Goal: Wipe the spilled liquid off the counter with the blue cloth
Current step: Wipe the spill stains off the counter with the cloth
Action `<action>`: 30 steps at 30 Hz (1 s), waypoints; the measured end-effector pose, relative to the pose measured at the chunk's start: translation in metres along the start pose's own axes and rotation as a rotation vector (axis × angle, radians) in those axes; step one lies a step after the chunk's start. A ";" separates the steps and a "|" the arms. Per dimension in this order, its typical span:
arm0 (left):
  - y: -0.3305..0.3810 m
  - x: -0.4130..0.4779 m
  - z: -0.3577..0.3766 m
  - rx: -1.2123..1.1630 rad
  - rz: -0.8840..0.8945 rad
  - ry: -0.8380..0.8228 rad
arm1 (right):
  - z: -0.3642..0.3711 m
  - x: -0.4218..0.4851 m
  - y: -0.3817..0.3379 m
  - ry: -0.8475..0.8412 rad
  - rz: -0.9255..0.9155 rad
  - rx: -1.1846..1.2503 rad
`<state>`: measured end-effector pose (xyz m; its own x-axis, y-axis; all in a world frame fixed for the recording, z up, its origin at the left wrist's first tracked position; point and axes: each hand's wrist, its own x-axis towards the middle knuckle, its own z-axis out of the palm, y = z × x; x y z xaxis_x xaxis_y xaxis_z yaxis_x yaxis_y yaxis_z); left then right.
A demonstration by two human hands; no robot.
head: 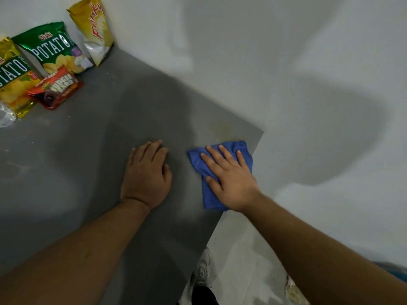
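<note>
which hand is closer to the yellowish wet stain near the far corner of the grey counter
Right. The right hand lies flat on the blue cloth just short of the yellowish stain; the left hand rests bare on the grey counter, further left.

Both arms reach forward; the left hand (146,172) lies palm-down, fingers together, and the right hand (229,179) presses flat, fingers spread.

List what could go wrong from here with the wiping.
1. The blue cloth sits at the counter edge, so a stroke to the right may push liquid onto the floor.
2. The yellowish spill lies beyond the right hand and may get missed.
3. The left hand, flat on the counter, could slip if it's wet.
</note>
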<state>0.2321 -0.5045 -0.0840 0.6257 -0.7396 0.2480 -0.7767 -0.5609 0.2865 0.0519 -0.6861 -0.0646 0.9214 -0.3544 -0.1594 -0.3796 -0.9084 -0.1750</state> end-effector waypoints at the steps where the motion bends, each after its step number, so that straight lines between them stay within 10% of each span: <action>1: 0.000 0.000 -0.001 -0.001 -0.001 0.000 | 0.001 0.009 -0.010 -0.003 0.048 -0.016; 9: 0.001 -0.001 -0.002 0.007 -0.005 -0.011 | 0.001 -0.027 0.005 -0.046 -0.156 0.015; 18: 0.002 -0.001 -0.001 0.024 -0.015 -0.023 | -0.009 0.055 -0.002 -0.024 0.072 -0.060; 25: 0.002 -0.001 -0.002 -0.002 -0.007 0.005 | -0.011 0.004 0.025 -0.095 -0.228 -0.039; 30: 0.003 0.000 -0.002 0.007 -0.010 -0.002 | -0.020 0.050 0.051 -0.051 -0.045 -0.028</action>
<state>0.2302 -0.5053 -0.0819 0.6332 -0.7349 0.2430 -0.7709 -0.5707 0.2828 0.0807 -0.7544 -0.0616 0.9320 -0.3016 -0.2011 -0.3344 -0.9294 -0.1562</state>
